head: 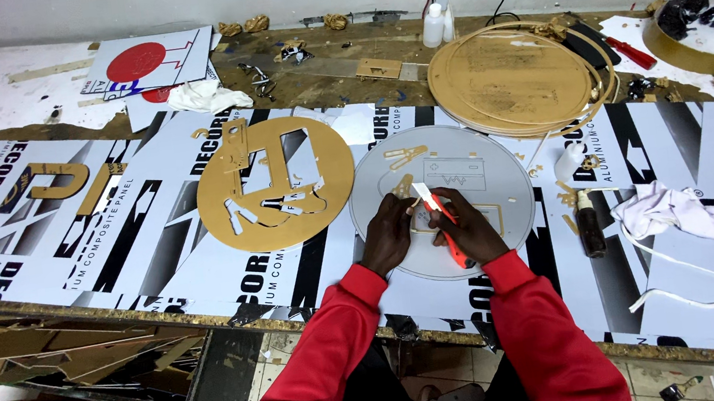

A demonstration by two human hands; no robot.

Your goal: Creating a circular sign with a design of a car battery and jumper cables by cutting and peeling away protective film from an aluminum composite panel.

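On your bench (39, 297), a gold cut-out disc (276, 195) lies left of the grey round panel (483, 177). Your left hand (387, 235) presses flat, fingers spread, on that panel; your right hand (469, 230) grips an orange utility knife (442, 217). Farther right sit a dark bottle (589, 223) and white cloth (671, 210).

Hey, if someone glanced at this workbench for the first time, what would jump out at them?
Probably the two red sleeves at bottom centre, with the right hand holding an orange cutter over a grey disc while the left hand steadies it. Just left lies a gold disc with cut-out shapes.
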